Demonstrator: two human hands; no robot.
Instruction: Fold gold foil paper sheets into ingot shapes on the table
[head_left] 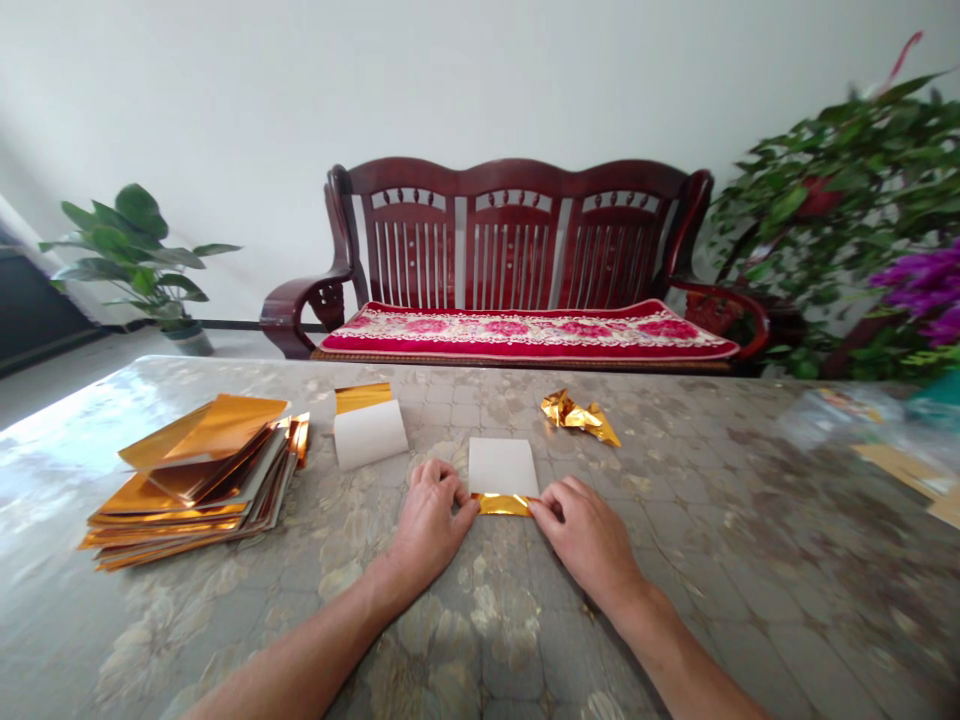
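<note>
A sheet of gold foil paper (502,465) lies in front of me, white side up, its near edge turned over into a shiny gold strip. My left hand (435,505) pinches the left end of that strip between thumb and fingers. At the strip's right end, my right hand (581,525) grips it the same way. Both wrists rest low over the table. Just beyond my left hand sits another foil sheet (370,435), curled, with a gold band along its far edge. Farther off to the right is a crumpled, folded gold foil piece (579,415).
A stack of gold foil sheets (195,480) stands at the left of the patterned table (450,620). Clear plastic bags (840,412) and brown card pieces (904,470) lie at the right edge. Behind the table is a wooden bench (510,240), with potted plants on both sides.
</note>
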